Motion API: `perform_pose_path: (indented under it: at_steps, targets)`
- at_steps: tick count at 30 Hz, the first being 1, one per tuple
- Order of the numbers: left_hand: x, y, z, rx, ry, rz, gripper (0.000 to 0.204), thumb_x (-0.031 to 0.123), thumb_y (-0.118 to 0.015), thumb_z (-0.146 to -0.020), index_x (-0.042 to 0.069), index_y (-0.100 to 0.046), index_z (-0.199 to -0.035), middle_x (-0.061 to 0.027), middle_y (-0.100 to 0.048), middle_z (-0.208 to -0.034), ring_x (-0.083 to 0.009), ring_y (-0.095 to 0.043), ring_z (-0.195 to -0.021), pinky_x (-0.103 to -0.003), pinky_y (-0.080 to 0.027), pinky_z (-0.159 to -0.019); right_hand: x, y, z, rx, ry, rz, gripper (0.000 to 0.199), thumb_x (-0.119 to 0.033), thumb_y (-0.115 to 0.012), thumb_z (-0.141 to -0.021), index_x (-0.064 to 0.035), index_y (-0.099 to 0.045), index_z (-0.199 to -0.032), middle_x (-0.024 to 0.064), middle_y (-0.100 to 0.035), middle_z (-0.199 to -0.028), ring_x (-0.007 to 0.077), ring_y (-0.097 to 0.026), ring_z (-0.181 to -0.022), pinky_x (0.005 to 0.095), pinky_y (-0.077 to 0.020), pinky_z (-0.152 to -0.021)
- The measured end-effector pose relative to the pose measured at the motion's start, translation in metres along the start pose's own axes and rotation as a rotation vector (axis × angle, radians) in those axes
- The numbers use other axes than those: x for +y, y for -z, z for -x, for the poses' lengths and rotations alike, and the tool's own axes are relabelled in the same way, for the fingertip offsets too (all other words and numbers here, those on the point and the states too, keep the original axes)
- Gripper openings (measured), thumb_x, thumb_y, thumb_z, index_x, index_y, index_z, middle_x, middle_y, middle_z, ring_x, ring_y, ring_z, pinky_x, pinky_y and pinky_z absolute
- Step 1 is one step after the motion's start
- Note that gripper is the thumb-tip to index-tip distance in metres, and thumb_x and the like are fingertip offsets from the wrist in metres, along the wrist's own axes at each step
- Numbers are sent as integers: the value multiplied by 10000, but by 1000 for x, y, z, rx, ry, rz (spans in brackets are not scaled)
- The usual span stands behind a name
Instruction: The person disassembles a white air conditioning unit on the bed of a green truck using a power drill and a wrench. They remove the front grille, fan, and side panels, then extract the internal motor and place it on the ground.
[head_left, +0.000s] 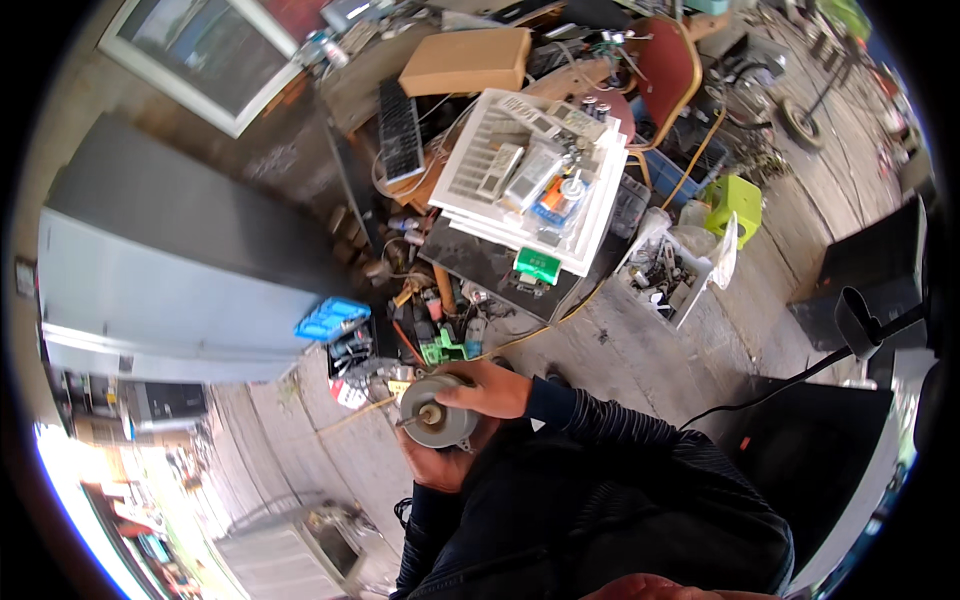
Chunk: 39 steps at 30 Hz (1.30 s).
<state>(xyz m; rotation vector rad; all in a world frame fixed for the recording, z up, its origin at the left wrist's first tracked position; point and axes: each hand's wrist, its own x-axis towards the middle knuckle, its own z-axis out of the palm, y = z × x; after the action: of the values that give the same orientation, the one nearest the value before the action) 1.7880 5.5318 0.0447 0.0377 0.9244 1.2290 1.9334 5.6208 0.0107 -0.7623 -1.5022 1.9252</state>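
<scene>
Both my hands are closed around a grey, round electric motor (455, 429), held in front of my body. A brassy hub with a thin shaft sticks out from the middle of its face, pointing left. My left hand (437, 465) cups the motor from below, its fingers partly hidden behind the body. From the upper right, my right hand (492, 388) grips the rim, the thumb lying on the motor's face. A small metal lug shows at the motor's lower edge.
Ahead, a dark table (480, 262) bears white vented panels (478, 152) and a green box (538, 265). Tools and a blue case (332, 319) crowd the floor by a fridge (150, 290). On the right are a parts bin (690, 312) and a black screen (815, 440).
</scene>
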Motion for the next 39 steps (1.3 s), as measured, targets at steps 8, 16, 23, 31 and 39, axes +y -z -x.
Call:
perform_pose_path:
  at_steps: [8,16,23,31,39]
  targets:
    - [-15,85,61,199,-395,28,635,500,-508,-906,93,-492,-1394,-121,-557,-1361,-300,-559,-1223,-475,-471,-1001,-54,-48,18,32,145,420,399,-407,-649,-926,-24,-661,-1039,154,-687,-799,358,-665,-713,430,-516,-640]
    - [-6,105,107,482,-694,-259,715,235,-643,-839,-37,-392,-1451,-191,-573,-1275,-294,-601,-1134,-394,-510,-946,15,-118,28,-146,66,591,216,-236,-718,-840,-34,-681,-905,189,-663,-769,398,-652,-750,460,-511,-649]
    - [7,160,160,614,-751,-326,699,242,-613,-853,-44,-392,-1452,-200,-586,-1254,-283,-615,-1111,-376,-509,-944,29,-179,25,-311,184,627,153,-148,-739,-824,-25,-656,-861,132,-622,-839,341,-630,-808,414,-498,-675]
    - [43,218,206,625,-831,-399,752,264,-714,-823,-27,-423,-1452,-162,-603,-1253,-225,-599,-1105,-353,-485,-956,66,-257,10,-383,-344,300,462,-403,-586,-977,3,-634,-761,170,-577,-630,284,-581,-583,405,-452,-593]
    - [73,275,271,800,-884,-254,756,254,-724,-821,-11,-416,-1459,-163,-607,-1234,-225,-610,-1077,-348,-502,-937,34,-353,-17,-522,-3,464,193,-166,-696,-898,19,-658,-858,121,-574,-611,180,-546,-534,349,-412,-529]
